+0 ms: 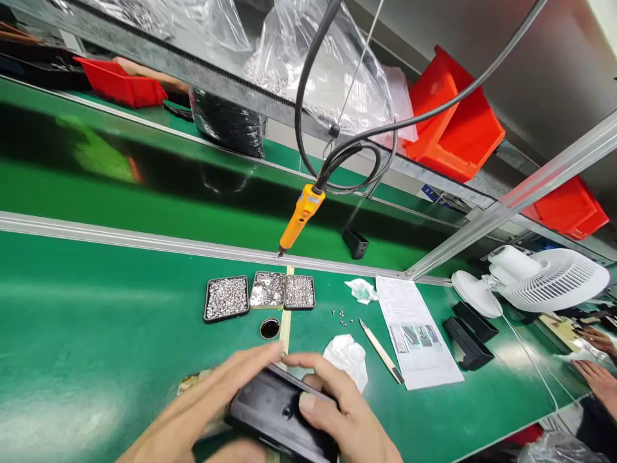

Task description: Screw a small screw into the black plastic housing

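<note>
Hands, left hand (207,402) and right hand (344,418), clasp black casing (274,411) between them.

A black plastic housing (277,411), tilted, low over the green bench.

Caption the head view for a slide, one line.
Both hands, left hand and right hand, grip a black plastic housing on a green bench below a hanging orange screwdriver.

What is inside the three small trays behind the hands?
The trays are filled with small silvery screws or similar metal parts. Their floors are covered, and the exact part types are too small to tell.
</note>
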